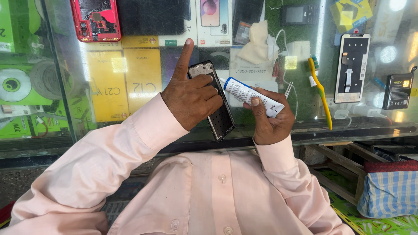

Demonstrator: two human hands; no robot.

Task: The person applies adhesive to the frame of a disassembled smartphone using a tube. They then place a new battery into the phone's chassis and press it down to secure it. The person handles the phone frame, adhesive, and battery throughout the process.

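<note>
While the head camera looks down over a pale pink shirt front, both hands work above a glass worktop (pixel 65 130) at the middle of the scene. The left hand (pixel 191 102) is closed around a dark phone frame (pixel 220 117), its fingers curled over the frame's face and its forefinger sticking straight up toward the far side. That frame is a long, thin rectangle; its long axis runs from far-left to near-right, with the upper end pointing away toward the far edge and the lower end angled down toward the near rim of the worktop. It is held tilted, and whether it touches the glass cannot be told.

The right hand (pixel 272 122) grips a white and blue glue tube (pixel 250 95), thumb laid along its top. This tube lies nearly level, its long axis running left to right, and its narrow nozzle points left at the frame's right edge, just beside it.

Farther off on the glass, a red phone back (pixel 96 19) lies at the far left, a yellow toothbrush (pixel 321 93) lies lengthwise to the right of the hands, a white phone screen panel (pixel 352 67) sits beyond that, and a small black battery (pixel 398 91) rests at the far right. Under the glass, yellow and green boxes show.
</note>
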